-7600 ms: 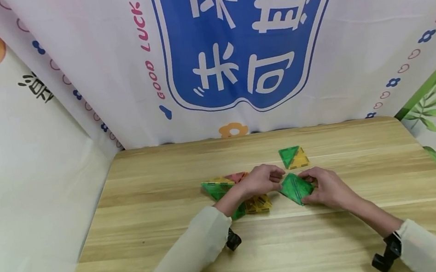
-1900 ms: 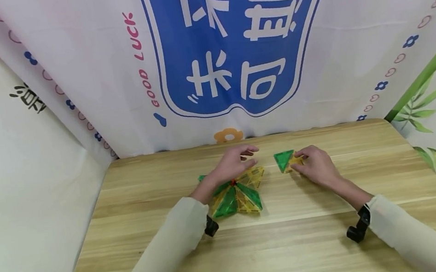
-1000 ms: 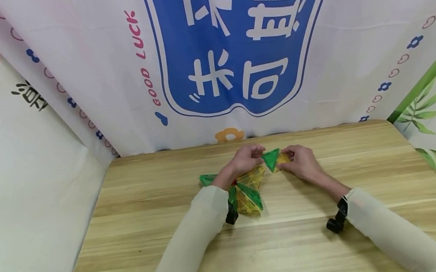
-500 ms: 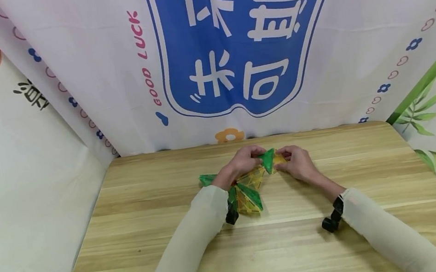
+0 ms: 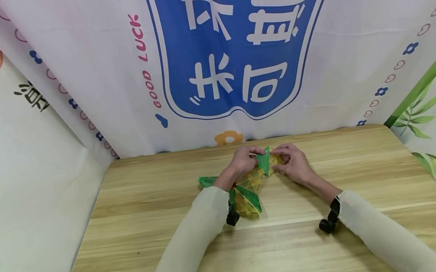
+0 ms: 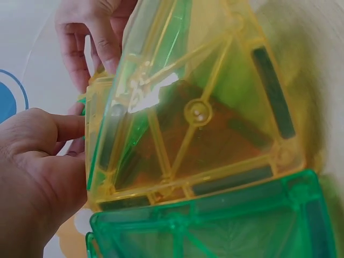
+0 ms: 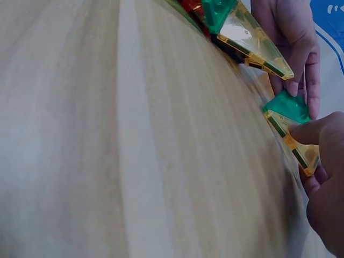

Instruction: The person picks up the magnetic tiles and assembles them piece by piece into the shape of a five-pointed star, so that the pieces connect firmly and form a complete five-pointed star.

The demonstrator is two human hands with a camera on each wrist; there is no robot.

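Observation:
Two translucent triangular magnetic tiles, one green (image 5: 264, 161) and one yellow (image 5: 274, 162), stand joined edge to edge, folded at an angle. My left hand (image 5: 241, 162) pinches the green tile. On the other side, my right hand (image 5: 296, 165) grips the yellow tile (image 7: 295, 144) between thumb and fingers, clearest in the right wrist view. Just below and left, partly hidden under my left forearm, lies a star-like build of green and yellow magnetic tiles (image 5: 248, 197) with a bit of red at its middle. Its yellow triangle (image 6: 215, 134) fills much of the left wrist view.
The wooden table (image 5: 284, 252) ends at the back against a printed cloth (image 5: 131, 111) with a blue emblem. More cloth hangs at the left and right sides. Each wrist carries a small black camera (image 5: 328, 224).
Over the last two seconds the green and yellow pair shifted left toward the build. My left hand came over and took the green tile, and the pair is now folded more sharply.

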